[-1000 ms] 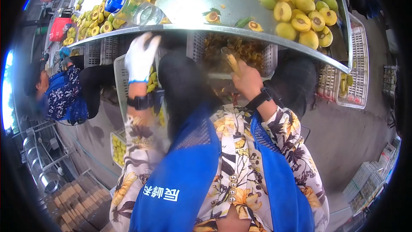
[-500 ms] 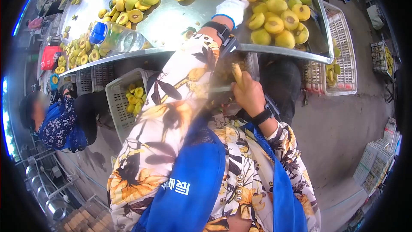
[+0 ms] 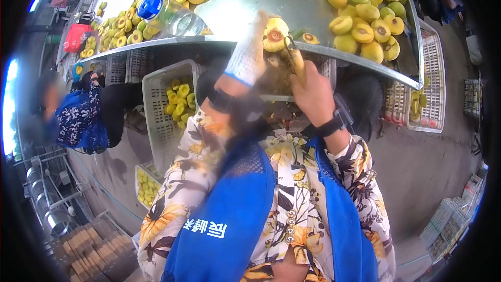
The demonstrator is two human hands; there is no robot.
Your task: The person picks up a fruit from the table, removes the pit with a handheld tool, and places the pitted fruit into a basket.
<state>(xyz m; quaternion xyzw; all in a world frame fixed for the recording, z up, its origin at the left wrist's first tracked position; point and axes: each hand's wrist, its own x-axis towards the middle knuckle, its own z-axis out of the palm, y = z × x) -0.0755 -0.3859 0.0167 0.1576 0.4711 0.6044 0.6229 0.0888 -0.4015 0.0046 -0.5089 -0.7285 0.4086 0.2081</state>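
In a white glove, my left hand [image 3: 248, 55] holds a halved peach [image 3: 275, 35] at the table's front edge, its cut face with the reddish-brown centre turned up. My right hand [image 3: 314, 93] is bare and wrapped round the wooden handle of a pitting tool [image 3: 296, 63]. The tool's thin curved metal loop sits at the right side of the peach half, by its cut face. Just behind, a smaller cut piece [image 3: 310, 38] lies on the metal table [image 3: 235, 8]. A heap of peach halves [image 3: 362, 32] rests to the right of my hands.
A water bottle with a blue cap [image 3: 175, 16] lies on the table at left, near more peach halves [image 3: 122, 25]. Below the table stand a white crate of yellow pieces [image 3: 156, 105] and another crate [image 3: 434, 86] at right. A co-worker [image 3: 81, 112] sits at left.
My left hand has come back from the fruit heap to the table edge with a peach half in it. My right hand has raised the pitting tool to that half.
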